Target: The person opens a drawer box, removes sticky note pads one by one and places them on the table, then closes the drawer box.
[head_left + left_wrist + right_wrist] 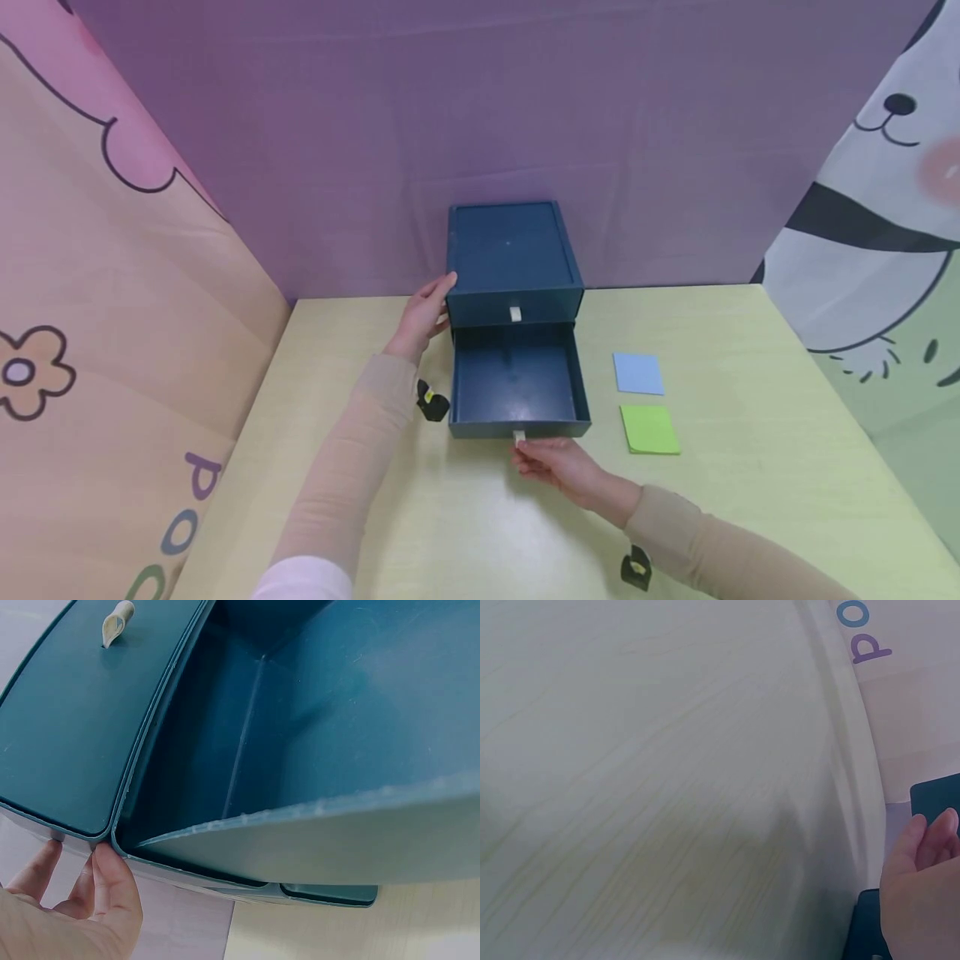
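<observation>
Can't see into the upper drawer (pixel 480 310); its front hides the contents. Back of the lower drawer (pixel 517 387) runs out of sight under it. Right hand (pixel 558 468) covers part of the lower pull tab (pixel 519 435); in the right wrist view that hand is cut by the right edge, cabinet (pixel 506 250) mostly lost too. Left wrist view crops the lower drawer at right and the left hand (pixel 423 318) at bottom left. From overhead, both sleeves (pixel 337 475) run off the bottom, as does the bench (pixel 750 517). Flower (pixel 43 371) clipped left, panda (pixel 885 208) clipped right. Markings on the black wrist pieces (pixel 432 407): too small to tell.
</observation>
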A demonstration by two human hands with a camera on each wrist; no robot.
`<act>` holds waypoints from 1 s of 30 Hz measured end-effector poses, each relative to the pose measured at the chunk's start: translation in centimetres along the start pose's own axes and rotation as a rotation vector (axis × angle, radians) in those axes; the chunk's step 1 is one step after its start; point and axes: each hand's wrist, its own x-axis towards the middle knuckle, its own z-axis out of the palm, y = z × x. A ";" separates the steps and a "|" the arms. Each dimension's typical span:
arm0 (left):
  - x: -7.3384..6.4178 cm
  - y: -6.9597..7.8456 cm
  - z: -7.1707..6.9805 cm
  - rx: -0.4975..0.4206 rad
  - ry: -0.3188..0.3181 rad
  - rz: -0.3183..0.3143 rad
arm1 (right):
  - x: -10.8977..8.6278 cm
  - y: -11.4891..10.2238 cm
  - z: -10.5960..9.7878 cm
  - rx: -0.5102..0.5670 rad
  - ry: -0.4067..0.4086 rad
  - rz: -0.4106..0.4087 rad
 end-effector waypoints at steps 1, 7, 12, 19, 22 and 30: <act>0.0 0.0 0.0 0.001 -0.001 0.000 | 0.0 0.0 0.0 0.001 0.003 -0.001; 0.0 0.1 0.1 -0.001 -0.003 0.009 | 0.1 -0.1 0.0 -0.013 0.010 -0.013; -0.2 0.1 0.1 -0.001 -0.021 0.019 | 0.1 0.0 0.1 -0.025 0.009 -0.025; -0.3 0.1 0.1 -0.008 -0.033 0.018 | 0.2 0.1 -0.2 -0.043 0.022 -0.026; -0.3 0.0 0.1 -0.007 -0.033 0.022 | 0.2 0.1 -0.3 -0.048 0.028 -0.033; -0.3 0.0 0.1 -0.009 -0.024 0.017 | 0.3 0.1 -0.1 -0.043 0.030 -0.029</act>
